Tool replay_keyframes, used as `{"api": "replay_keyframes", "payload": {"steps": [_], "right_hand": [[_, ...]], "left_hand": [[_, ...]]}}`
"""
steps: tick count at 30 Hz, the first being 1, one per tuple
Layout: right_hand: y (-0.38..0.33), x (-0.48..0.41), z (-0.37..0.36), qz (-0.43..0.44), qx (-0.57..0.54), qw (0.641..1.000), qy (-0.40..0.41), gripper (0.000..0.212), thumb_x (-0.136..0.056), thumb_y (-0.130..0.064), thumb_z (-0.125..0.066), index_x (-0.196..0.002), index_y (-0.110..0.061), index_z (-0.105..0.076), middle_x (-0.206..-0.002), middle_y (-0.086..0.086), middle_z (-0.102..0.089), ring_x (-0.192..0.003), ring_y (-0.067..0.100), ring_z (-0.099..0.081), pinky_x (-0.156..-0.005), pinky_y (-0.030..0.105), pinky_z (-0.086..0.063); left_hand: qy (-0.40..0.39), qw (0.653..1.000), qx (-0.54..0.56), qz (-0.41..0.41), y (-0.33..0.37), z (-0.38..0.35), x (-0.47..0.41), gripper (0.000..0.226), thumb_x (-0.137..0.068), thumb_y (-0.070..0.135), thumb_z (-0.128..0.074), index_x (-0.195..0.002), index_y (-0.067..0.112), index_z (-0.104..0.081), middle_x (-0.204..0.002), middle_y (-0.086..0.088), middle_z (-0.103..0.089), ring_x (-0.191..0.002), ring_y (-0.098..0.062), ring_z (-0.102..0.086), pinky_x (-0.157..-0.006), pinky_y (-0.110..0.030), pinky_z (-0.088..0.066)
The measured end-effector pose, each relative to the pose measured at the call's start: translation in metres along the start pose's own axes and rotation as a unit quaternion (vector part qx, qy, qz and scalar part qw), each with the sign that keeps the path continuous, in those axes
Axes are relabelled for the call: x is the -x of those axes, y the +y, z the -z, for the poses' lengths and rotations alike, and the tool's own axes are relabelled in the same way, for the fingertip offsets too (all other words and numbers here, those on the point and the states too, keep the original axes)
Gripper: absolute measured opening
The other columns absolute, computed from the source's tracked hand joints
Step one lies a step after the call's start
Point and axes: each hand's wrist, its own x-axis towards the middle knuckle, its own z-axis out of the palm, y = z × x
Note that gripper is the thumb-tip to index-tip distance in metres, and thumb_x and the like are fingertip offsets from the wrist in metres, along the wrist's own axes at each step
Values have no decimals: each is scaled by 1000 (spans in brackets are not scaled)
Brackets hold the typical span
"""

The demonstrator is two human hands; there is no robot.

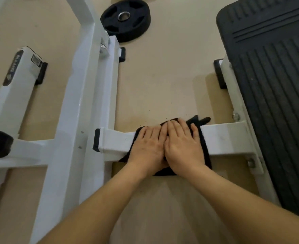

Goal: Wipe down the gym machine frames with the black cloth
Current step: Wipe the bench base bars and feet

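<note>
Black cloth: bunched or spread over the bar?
Spread: black cloth drapes over the white crossbar, edges showing around the left hand and right hand pressed flat on it.

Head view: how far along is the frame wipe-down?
Done: cannot tell; no frame surface shows a visibly wiped patch. In hand: left hand and right hand press the black cloth flat over the white crossbar, side by side. Left: the bar's bare stretches, toward the black end cap and toward the footplate, plus probably the long white rail at left.
</note>
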Motion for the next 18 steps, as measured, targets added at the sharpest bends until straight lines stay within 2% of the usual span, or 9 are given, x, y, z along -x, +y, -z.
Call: {"api": "replay_keyframes", "payload": {"steps": [2, 3, 5, 7, 9, 11, 13, 16, 18], "right_hand": [[-20, -2, -9, 78, 1, 997, -29, 56, -100, -31, -17, -153, -14, -8, -162, 2, -6, -148, 17, 6, -115, 40, 13], [-25, -3, -10, 101, -1, 994, -40, 57, -100, -30, -17, -153, -14, -4, -162, 3, -1, -148, 17, 9, -114, 39, 15], [-22, 1, -7, 101, -8, 994, -42, 58, -100, -29, -17, -153, -13, 1, -162, 3, 6, -147, 17, 13, -114, 37, 15], [-6, 18, -3, 24, -22, 999, -20, 58, -100, -29, -16, -153, -14, 6, -161, 3, 10, -146, 16, 17, -115, 36, 14], [18, 39, 0, -95, -9, 995, 11, 61, -98, -30, -15, -151, -13, 10, -160, 5, 14, -145, 17, 19, -115, 37, 14], [38, 54, 6, -213, 16, 976, 39, 67, -94, -30, -19, -150, -9, 10, -160, 9, 11, -147, 21, 14, -115, 38, 11], [46, 56, 14, -292, 6, 954, 68, 70, -93, -28, -25, -151, -4, 6, -160, 14, 4, -148, 24, 5, -113, 37, 10], [47, 54, 21, -311, 20, 950, 34, 74, -95, -27, -34, -149, 0, 7, -159, 21, 2, -147, 30, 2, -112, 39, 10], [39, 49, 23, -281, 28, 959, -15, 80, -93, -29, -37, -148, -1, 14, -158, 22, 12, -146, 35, 10, -113, 45, 10]], "left_hand": [[-64, 990, -121, 29, -12, -1, 19, 83, -97, 38, -32, -141, -3, 25, -157, -23, 0, -146, -36, -5, -119, -47, 2], [-90, 983, -156, 40, -16, -1, 24, 79, -99, 33, -29, -137, -7, 29, -156, -27, 6, -146, -38, 1, -117, -48, 7], [-97, 983, -143, 58, -10, 4, 25, 74, -101, 31, -26, -140, -6, 24, -156, -27, 6, -146, -38, 2, -116, -48, 8], [-69, 995, -61, 45, 8, 11, 10, 72, -100, 33, -28, -148, 3, 17, -158, -22, -1, -146, -35, -3, -118, -45, 4], [-22, 999, 3, -23, 37, 12, -15, 68, -97, 33, -23, -151, 12, 12, -157, -17, -10, -145, -33, -11, -118, -44, -3], [16, 994, 23, -109, 73, 13, -43, 66, -96, 32, -23, -152, 16, 7, -155, -17, -17, -141, -34, -19, -117, -45, -9], [28, 984, 17, -175, 99, 14, -63, 67, -99, 31, -35, -153, 17, 3, -156, -19, -15, -142, -35, -18, -117, -45, -9], [45, 979, 1, -200, 102, 12, -66, 67, -101, 32, -38, -153, 17, 0, -159, -17, -10, -145, -33, -13, -118, -42, -5], [51, 986, 5, -161, 84, 11, -52, 68, -100, 32, -36, -153, 16, 2, -159, -16, -10, -144, -32, -16, -118, -41, -8]]}}
